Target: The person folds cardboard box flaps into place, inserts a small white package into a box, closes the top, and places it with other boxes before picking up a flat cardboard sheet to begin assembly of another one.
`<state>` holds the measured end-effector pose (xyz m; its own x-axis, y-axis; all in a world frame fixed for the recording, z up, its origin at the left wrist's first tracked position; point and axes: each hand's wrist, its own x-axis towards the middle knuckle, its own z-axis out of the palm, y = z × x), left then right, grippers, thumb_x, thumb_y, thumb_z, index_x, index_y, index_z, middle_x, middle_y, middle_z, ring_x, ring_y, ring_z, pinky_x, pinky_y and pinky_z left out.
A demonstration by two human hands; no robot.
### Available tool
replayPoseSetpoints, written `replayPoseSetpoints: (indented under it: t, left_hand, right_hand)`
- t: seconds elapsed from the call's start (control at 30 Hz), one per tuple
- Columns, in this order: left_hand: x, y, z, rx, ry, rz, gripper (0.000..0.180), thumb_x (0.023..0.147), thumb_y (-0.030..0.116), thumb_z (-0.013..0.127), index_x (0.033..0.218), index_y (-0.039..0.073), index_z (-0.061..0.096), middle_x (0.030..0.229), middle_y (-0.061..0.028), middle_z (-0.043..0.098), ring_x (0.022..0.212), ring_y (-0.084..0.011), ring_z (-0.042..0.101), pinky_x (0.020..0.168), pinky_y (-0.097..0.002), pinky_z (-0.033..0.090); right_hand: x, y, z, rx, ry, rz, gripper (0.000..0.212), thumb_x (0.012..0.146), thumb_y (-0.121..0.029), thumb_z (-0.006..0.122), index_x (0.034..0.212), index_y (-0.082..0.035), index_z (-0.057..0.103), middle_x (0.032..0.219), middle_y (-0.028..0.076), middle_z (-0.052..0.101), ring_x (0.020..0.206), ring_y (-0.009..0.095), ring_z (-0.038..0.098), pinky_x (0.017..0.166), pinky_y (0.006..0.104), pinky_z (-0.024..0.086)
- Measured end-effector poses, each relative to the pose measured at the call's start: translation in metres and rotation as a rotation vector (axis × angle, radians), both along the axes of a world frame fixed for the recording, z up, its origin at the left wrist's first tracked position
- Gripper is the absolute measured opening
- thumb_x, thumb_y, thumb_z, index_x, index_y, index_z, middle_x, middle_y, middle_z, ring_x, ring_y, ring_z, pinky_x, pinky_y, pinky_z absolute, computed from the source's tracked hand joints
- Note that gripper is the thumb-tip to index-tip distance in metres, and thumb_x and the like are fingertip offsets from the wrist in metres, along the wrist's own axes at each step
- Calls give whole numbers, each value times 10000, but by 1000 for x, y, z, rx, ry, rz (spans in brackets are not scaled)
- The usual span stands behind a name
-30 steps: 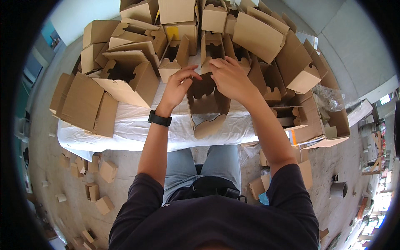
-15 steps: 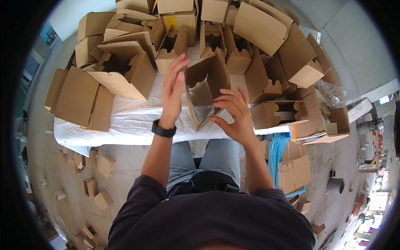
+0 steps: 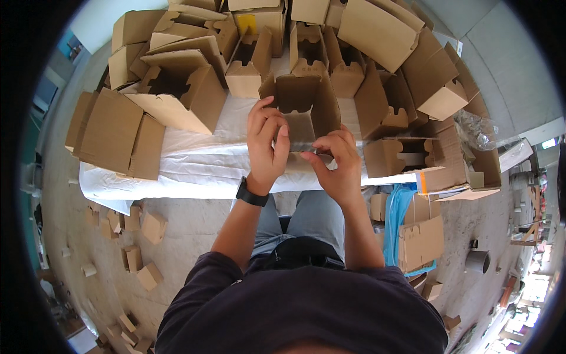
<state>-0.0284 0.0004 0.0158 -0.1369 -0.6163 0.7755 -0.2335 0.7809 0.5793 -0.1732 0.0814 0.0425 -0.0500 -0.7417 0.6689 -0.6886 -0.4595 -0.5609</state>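
A brown cardboard box (image 3: 326,109) with its top open stands in front of me on the white-covered table (image 3: 200,168). Its walls are spread apart, and the inside and part of the low near wall show. My left hand (image 3: 267,141), with a dark watch on the wrist, is closed round the near left corner, fingers bent over the edge. At the near right corner, my right hand (image 3: 338,165) has thumb and fingers curled together on the cardboard. The fingers partly hide the box's near corners.
Several open cardboard boxes crowd the table's back and sides, among them a large one (image 3: 200,97) at left and one with a notched edge (image 3: 383,158) at right. Clear plastic wrap (image 3: 476,130) lies far right. Small cartons (image 3: 154,227) and a blue bag (image 3: 400,218) are below.
My left hand has gone from flat and upright beside the box to curled on its near left corner. The box has turned squarer and opened wider; my right hand stays at its near right side.
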Motion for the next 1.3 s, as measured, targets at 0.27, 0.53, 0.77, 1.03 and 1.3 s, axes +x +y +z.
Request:
replayPoseSetpoints:
  t: [0.27, 0.53, 0.77, 1.03, 1.3]
  left_hand:
    - [9, 3, -2, 43, -33, -170, 243, 902, 252, 518, 871, 19, 580, 1006, -162, 535, 1236, -364, 430, 991, -431, 355]
    - [16, 3, -3, 92, -116, -208, 595, 687, 36, 737, 1222, 71, 479, 1344, -172, 399, 1377, -374, 274, 1115, -451, 260]
    - [-11, 25, -51, 480, 429, -203, 1004, 725, 160, 716, 1510, 78, 96, 1560, -141, 132, 1435, -295, 175, 1158, -416, 192]
    - [-14, 32, -39, 563, 417, -295, 920, 695, 88, 601, 1500, 54, 155, 1521, -112, 240, 1404, -261, 247, 1147, -379, 213]
    - [-10, 38, -38, 710, 436, -366, 914, 624, -52, 455, 1499, 73, 221, 1496, -97, 290, 1385, -242, 278, 1127, -354, 223]
  right_hand:
    - [1, 0, -5, 38, 57, -153, 315, 659, -30, 821, 900, -23, 619, 911, 95, 615, 897, 251, 604, 843, 381, 496]
    - [21, -3, -27, -135, -376, -287, 902, 678, 31, 781, 1437, -74, 306, 1529, 157, 188, 1408, 324, 240, 1110, 457, 281]
    - [22, 3, -57, 190, -841, 11, 826, 842, -19, 618, 1506, -23, 126, 1527, 189, 228, 1409, 291, 258, 1132, 417, 224]
    - [18, 2, -59, 223, -808, 38, 776, 808, 39, 539, 1491, 20, 171, 1479, 195, 306, 1359, 261, 332, 1113, 346, 263]
    - [6, -2, -50, 48, -496, -79, 789, 798, -37, 603, 1482, -2, 213, 1495, 218, 278, 1401, 331, 255, 1142, 407, 193]
